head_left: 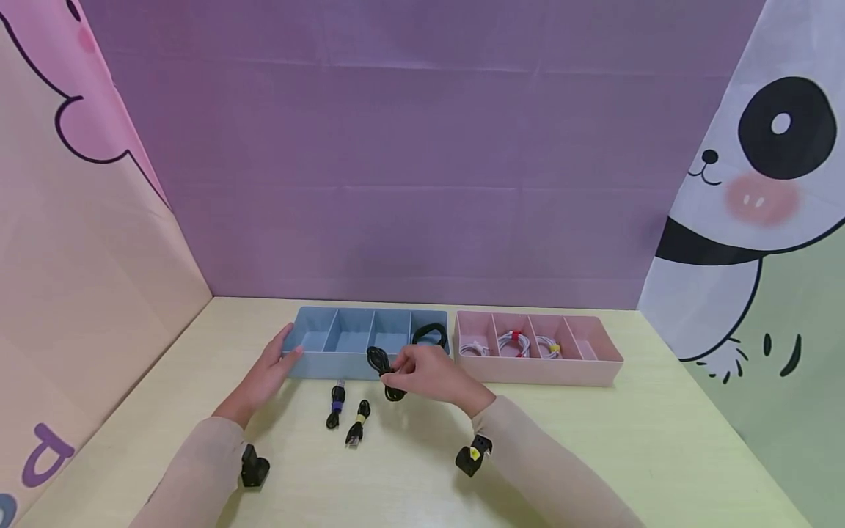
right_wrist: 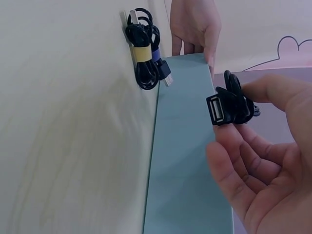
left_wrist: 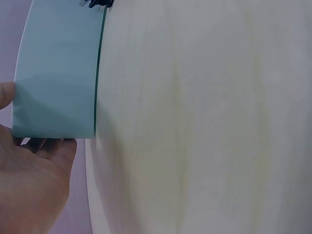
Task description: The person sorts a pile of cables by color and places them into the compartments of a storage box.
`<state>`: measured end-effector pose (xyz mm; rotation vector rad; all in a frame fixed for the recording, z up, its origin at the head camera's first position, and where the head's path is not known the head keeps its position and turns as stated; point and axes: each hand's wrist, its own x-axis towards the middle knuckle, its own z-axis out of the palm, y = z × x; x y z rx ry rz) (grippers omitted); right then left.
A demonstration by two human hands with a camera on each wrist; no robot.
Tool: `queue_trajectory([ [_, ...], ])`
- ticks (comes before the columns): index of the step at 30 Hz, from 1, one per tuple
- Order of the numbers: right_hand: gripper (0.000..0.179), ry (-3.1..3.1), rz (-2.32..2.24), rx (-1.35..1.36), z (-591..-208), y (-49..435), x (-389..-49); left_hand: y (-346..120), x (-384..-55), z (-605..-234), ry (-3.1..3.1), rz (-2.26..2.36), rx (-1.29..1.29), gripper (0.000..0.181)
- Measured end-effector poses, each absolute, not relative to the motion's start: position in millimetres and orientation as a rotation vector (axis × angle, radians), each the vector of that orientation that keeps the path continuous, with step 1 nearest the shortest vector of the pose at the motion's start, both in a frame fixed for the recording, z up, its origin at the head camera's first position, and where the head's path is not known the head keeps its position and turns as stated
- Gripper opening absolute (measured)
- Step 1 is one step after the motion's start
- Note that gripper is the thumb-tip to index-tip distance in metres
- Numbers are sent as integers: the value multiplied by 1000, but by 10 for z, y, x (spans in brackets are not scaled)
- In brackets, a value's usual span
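My left hand (head_left: 272, 370) holds the left end of a blue divided box (head_left: 330, 364), its thumb at the front rim and its fingers along the end wall. My right hand (head_left: 436, 378) pinches a coiled black USB cable (right_wrist: 239, 105) between thumb and fingers, just in front of the box's right half. A USB socket end of that cable faces the camera in the right wrist view. Inside the box's rightmost compartment sits another black coiled cable (head_left: 429, 327), partly hidden by the front wall and my right hand.
Two bundled black USB cables lie on the table before the blue box, one with a purple band (head_left: 337, 405), one with a yellow band (head_left: 359, 422). To the right stands a pink divided box (head_left: 541, 372) with white coiled cables (head_left: 513, 343) in three compartments. A purple backdrop (head_left: 422, 183) rises behind.
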<state>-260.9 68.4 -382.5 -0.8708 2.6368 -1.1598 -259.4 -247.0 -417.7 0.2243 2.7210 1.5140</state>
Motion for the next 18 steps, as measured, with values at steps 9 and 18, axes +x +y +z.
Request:
queue_trajectory([
  [9,23,2656,-1133,-850,-3740,676,-2643,-2463,-2589,-4171,2735,1512,241,73],
  [18,25,2722,-1101,-855,-3650,662,-2732,-2468,-2590,-4171,2734,1518,257,75],
])
